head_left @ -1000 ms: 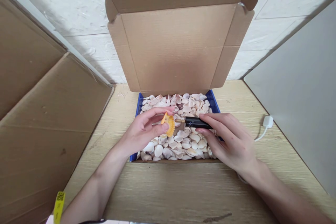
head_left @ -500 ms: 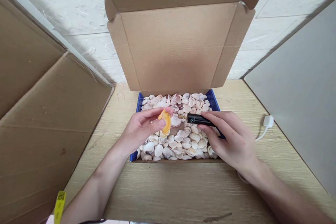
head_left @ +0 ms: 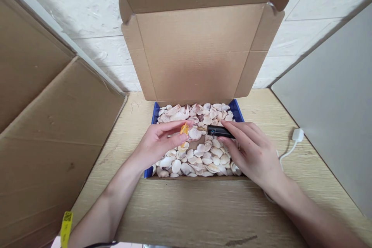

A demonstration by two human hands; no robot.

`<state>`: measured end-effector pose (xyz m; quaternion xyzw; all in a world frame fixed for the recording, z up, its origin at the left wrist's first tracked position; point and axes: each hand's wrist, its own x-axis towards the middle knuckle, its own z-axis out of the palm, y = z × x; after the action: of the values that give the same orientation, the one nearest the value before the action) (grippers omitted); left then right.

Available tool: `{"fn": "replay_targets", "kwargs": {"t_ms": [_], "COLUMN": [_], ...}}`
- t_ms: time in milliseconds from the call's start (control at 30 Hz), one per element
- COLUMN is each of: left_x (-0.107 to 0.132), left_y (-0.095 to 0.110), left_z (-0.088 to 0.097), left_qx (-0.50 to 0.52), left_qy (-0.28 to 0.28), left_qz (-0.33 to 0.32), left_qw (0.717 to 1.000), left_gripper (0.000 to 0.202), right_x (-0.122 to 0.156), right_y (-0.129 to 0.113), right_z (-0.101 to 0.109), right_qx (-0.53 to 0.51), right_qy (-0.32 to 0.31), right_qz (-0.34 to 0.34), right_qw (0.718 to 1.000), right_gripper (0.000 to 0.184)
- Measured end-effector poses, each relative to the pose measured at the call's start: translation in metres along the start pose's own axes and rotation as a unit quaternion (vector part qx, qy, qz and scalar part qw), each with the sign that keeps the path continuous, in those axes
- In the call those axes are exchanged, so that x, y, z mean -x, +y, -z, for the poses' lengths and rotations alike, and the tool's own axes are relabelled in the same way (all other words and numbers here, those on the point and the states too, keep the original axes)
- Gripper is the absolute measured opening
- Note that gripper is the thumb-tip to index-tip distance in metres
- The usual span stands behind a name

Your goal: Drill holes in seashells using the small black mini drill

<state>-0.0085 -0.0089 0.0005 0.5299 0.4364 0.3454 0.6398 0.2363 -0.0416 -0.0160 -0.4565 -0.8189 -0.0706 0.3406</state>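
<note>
Change: since a second ago you have turned the orange shell (head_left: 184,129) edge-on, and your right hand (head_left: 252,153) has drawn the black tool (head_left: 219,131) slightly back from it.
Left hand: your left hand (head_left: 158,145) pinches the orange shell between thumb and fingertips, above the box.
Right hand: your fingers close around the black tool, its brass tip aimed at the shell.
Box: the blue box (head_left: 236,111) below holds pale shells (head_left: 200,159); its cardboard lid (head_left: 200,46) stands open behind.
Table: a white cable (head_left: 293,141) lies to your right.
</note>
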Motion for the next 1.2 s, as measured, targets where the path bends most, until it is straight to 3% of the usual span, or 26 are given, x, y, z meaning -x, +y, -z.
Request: {"fn": "replay_targets", "kwargs": {"t_ms": [200,500,800,1067,1200], "left_x": [0.0000,0.0007,-0.0005,0.0002,0.0003], "left_y": [0.0037,0.0066,0.0045,0.0059,0.0055], "left_z": [-0.0021,-0.0044,-0.0051,-0.0070,-0.0060], "left_qx": [-0.012,-0.048,-0.102,-0.104,-0.095], "left_qy": [-0.001,-0.012,-0.044,-0.043,-0.041], "left_qz": [-0.001,0.006,-0.034,-0.023,-0.030], "left_qw": [1.000,0.999,0.993,0.993,0.994], "left_gripper": [0.038,0.041,0.037,0.040,0.039], "right_x": [0.0010,0.0020,-0.0016,0.0019,0.0015], "right_y": [0.0001,0.0003,-0.0030,0.0001,0.0002], "right_z": [0.0000,0.0016,0.0008,0.0009,-0.0004], "right_qx": [-0.019,-0.001,-0.008,0.002,0.011], "right_qy": [-0.016,0.017,-0.040,0.001,-0.009], "right_qz": [-0.010,0.026,-0.014,0.023,0.024], "right_qw": [1.000,1.000,0.999,1.000,1.000], "right_gripper": [0.035,0.046,0.022,0.039,0.037]}}
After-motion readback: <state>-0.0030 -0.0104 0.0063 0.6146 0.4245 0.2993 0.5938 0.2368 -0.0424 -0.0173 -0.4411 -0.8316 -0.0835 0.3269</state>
